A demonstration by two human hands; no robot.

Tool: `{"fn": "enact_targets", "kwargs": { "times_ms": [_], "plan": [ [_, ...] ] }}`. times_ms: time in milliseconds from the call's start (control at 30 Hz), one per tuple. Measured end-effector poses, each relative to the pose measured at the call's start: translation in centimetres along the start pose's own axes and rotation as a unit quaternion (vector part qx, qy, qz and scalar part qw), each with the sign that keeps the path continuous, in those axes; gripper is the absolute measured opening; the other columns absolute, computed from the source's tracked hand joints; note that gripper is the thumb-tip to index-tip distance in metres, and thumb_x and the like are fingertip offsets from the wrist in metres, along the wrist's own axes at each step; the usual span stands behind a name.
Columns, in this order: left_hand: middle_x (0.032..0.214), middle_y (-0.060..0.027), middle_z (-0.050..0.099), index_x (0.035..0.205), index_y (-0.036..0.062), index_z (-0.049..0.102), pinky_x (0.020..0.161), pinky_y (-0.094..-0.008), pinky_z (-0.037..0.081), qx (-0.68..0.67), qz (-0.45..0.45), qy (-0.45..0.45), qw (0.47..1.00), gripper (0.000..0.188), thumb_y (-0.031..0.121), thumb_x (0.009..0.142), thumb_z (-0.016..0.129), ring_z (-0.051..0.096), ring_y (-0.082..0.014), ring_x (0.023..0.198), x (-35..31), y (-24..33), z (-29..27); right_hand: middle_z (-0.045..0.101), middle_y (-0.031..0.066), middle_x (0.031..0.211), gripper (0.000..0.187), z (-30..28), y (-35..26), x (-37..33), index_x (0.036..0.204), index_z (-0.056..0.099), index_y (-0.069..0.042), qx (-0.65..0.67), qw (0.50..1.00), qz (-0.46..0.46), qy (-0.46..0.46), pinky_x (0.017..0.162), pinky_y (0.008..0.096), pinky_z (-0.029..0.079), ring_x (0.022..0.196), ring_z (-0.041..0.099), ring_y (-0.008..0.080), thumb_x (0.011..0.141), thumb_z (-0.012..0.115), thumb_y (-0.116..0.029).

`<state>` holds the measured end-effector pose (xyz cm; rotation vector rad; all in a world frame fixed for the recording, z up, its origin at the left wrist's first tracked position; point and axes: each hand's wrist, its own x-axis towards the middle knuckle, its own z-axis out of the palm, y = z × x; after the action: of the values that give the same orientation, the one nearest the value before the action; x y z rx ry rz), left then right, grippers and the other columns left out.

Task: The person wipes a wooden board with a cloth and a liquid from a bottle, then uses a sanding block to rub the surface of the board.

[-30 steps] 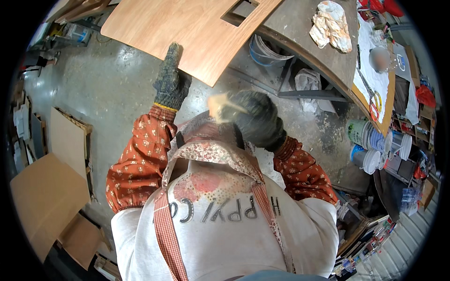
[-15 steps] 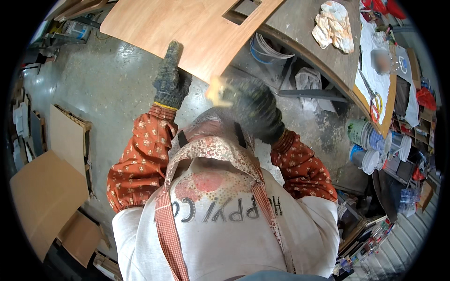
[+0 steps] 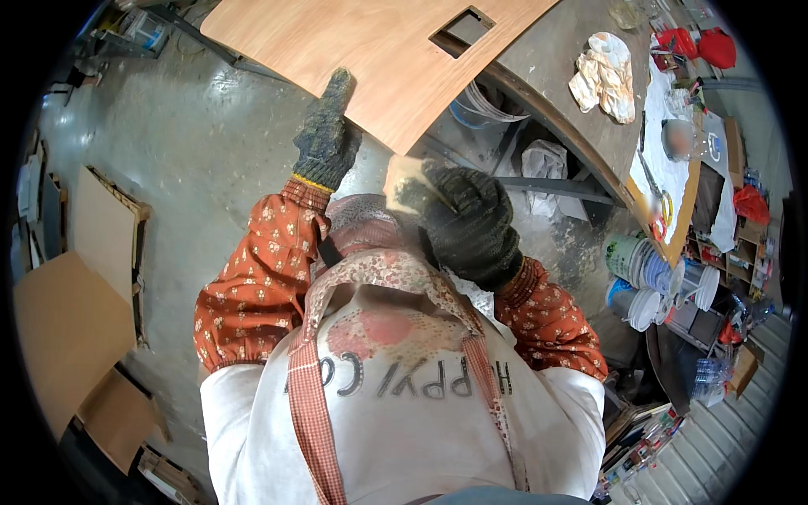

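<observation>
A light wooden panel (image 3: 379, 63) with a rectangular cutout rests partly on the workbench, its near corner jutting toward me. My left hand (image 3: 326, 143), in a dark work glove, grips the panel's near left edge, one digit lying on top and the rest hidden under it. My right hand (image 3: 473, 220), gloved too, is closed around a pale tan piece of sandpaper (image 3: 404, 182). It is just below the near corner, and I cannot tell whether the sandpaper touches the edge.
A crumpled stained cloth (image 3: 603, 77) lies on the workbench (image 3: 551, 63). Farther right are scissors (image 3: 656, 187) on white sheeting. Several buckets (image 3: 644, 282) stand on the floor at right, and another bucket (image 3: 484, 105) sits beneath the bench. Cardboard sheets (image 3: 71, 324) lean at left.
The panel and bench appear slightly right and lower in view. My right hand, blurred by motion earlier, now shows sharply with the sandpaper still in it. My left hand keeps its hold.
</observation>
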<state>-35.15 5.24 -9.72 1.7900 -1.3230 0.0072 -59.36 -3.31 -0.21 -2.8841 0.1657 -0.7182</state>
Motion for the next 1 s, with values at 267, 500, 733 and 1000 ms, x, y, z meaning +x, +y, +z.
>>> {"fn": "enact_targets", "kwargs": {
  "times_ms": [267,500,733,1000],
  "plan": [
    [0.133,-0.0179,0.052,0.139,0.002,0.039,0.102,-0.0415,0.045,-0.57,-0.427,0.106,0.694,0.061,0.039,0.094,0.059,0.053,-0.03,0.12,0.5,1.4,0.6,0.055,0.0111,0.126,0.035,-4.3,1.1,3.9,0.115,0.063,-0.016,0.012,0.987,-0.005,-0.158,0.089,0.0443,0.044,0.108,0.055,0.0294,0.081,0.066,-0.015],
    [0.124,-0.0245,0.057,0.123,-0.0042,0.047,0.1,-0.0469,0.048,-0.634,-0.512,0.224,0.534,0.061,0.049,0.094,0.055,0.06,-0.0362,0.108,-10.3,-3.6,-1.3,0.058,0.009,0.111,0.036,-4.7,0.8,7.6,0.112,0.064,-0.015,-0.015,0.976,-0.061,-0.208,0.082,0.0423,0.047,0.1,0.056,0.0289,0.077,0.068,-0.02],
    [0.134,-0.0221,0.05,0.119,0.0032,0.047,0.101,-0.0516,0.044,-0.492,-0.651,0.439,0.376,0.047,0.044,0.096,0.051,0.048,-0.0399,0.122,-34.4,-7.3,-6.2,0.061,0.0042,0.114,0.029,-6.0,-0.3,9.9,0.114,0.065,-0.019,-0.013,0.959,-0.192,-0.209,0.086,0.0417,0.045,0.103,0.055,0.0255,0.085,0.061,-0.02],
    [0.117,-0.022,0.06,0.112,0.0027,0.048,0.082,-0.0501,0.054,-0.418,-0.673,0.532,0.299,0.046,0.045,0.094,0.053,0.06,-0.0377,0.099,-45.9,-2.5,-3.0,0.064,0.0029,0.115,0.038,-1.8,1.2,18.5,0.116,0.065,-0.023,-0.065,0.933,-0.317,-0.155,0.092,0.0397,0.047,0.105,0.057,0.0238,0.081,0.07,-0.039]
  ]
}}
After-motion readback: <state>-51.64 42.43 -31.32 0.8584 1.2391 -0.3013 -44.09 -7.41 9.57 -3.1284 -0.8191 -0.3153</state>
